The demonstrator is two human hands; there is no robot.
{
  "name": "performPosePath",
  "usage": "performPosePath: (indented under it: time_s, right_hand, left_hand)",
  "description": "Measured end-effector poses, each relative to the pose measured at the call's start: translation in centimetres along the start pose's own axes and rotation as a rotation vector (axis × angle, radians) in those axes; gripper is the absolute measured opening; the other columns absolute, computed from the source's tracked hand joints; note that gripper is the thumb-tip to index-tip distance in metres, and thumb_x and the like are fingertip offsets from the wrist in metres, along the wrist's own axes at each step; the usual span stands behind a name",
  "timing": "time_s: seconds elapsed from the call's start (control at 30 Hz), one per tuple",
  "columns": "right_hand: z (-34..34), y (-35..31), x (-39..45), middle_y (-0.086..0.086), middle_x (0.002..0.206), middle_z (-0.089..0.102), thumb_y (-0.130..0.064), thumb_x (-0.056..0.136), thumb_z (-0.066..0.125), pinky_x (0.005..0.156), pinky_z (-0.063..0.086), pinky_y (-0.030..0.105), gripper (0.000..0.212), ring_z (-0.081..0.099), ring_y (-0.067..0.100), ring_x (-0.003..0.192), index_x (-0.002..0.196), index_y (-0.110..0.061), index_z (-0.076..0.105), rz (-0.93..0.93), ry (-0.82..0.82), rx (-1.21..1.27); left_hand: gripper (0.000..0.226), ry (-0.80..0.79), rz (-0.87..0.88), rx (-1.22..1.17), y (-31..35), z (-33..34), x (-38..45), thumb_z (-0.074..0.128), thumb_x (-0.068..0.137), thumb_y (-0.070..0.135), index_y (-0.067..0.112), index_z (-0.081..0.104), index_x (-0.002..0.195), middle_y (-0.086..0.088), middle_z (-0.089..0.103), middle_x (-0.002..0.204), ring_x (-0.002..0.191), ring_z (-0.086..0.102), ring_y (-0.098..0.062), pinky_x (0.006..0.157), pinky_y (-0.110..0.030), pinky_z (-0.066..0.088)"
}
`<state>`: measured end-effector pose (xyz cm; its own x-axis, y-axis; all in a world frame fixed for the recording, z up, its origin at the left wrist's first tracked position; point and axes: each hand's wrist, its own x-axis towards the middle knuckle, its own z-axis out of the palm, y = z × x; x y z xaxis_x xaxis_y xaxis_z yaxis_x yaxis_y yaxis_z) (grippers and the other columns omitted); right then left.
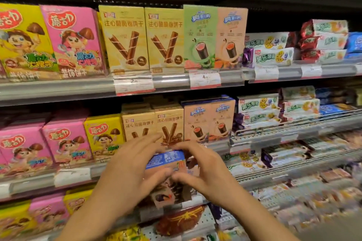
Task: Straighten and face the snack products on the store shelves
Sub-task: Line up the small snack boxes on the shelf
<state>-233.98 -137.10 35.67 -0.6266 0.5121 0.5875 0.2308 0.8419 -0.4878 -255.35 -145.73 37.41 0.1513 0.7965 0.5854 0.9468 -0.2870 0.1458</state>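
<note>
Store shelves (58, 92) packed with snack boxes. Left hand (127, 170) and right hand (205, 170) together grasp a peach-and-blue cardboard snack box (166, 164), tilted, before the middle shelf's tan wafer-roll boxes (152, 125).

Grey store shelves (58, 88) carry upright snack boxes (125, 39) in rows.

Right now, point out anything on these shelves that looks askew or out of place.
One thing: the peach and blue box gripped between the left hand and right hand is off the shelf and tilted, blue side panel up. The matching peach boxes behind stand upright, fronts forward.
</note>
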Motion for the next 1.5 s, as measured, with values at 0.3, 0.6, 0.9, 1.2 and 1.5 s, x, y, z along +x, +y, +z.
performPosePath:
  time_s: [0.3,0.6,0.9,1.2,1.5]
  right_hand:
    - [-1.0,7.9,-8.0,-0.028,0.113,0.060,-0.048,0.088,0.071,0.076,0.051,0.020,0.036,0.062,0.001,0.098,0.117,-0.052,0.050,0.283,0.025,-0.136]
    - [-3.5,15.9,-12.3,-0.018,0.103,0.069,-0.020,0.083,0.083,0.074,0.060,0.030,0.037,0.067,0.003,0.100,0.102,-0.039,0.057,0.576,0.089,-0.138]
    - [-1.5,20.3,-10.5,-0.016,0.108,0.057,-0.018,0.088,0.078,0.082,0.048,0.014,0.034,0.059,0.002,0.101,0.113,-0.027,0.057,0.398,-0.009,-0.222]
    - [0.6,22.6,-8.0,-0.024,0.106,0.059,-0.020,0.086,0.080,0.082,0.051,0.020,0.036,0.058,-0.004,0.102,0.109,-0.034,0.055,0.369,-0.056,-0.187]
    - [1.9,24.5,-6.4,-0.016,0.104,0.069,-0.023,0.084,0.081,0.081,0.055,0.026,0.034,0.065,0.003,0.100,0.108,-0.032,0.059,0.471,-0.113,-0.094]
  left_hand:
    - [0.064,-0.183,-0.269,0.130,-3.3,7.6,-4.0,0.029,0.097,0.070,0.034,0.048,0.145,0.012,0.038,0.159,0.147,0.033,-0.015,0.121,-0.038,0.023]
    - [0.084,-0.232,-0.316,0.404,-3.6,10.8,-4.0,0.079,0.076,0.045,0.018,0.048,0.149,-0.009,0.051,0.145,0.129,0.043,-0.031,0.109,-0.056,0.041]
    - [0.106,-0.167,-0.265,0.479,-3.8,13.5,-4.7,0.086,0.063,0.044,0.007,0.043,0.152,-0.019,0.050,0.148,0.134,0.045,-0.044,0.114,-0.060,0.023]
    - [0.109,-0.223,-0.324,0.486,-3.5,13.8,-4.6,0.083,0.066,0.049,0.011,0.036,0.156,-0.015,0.043,0.156,0.143,0.037,-0.040,0.115,-0.058,0.021]
    - [0.112,-0.182,-0.294,0.527,-3.8,15.4,-5.1,0.065,0.065,0.054,0.012,0.021,0.158,-0.016,0.022,0.161,0.146,0.029,-0.044,0.114,-0.065,0.024]
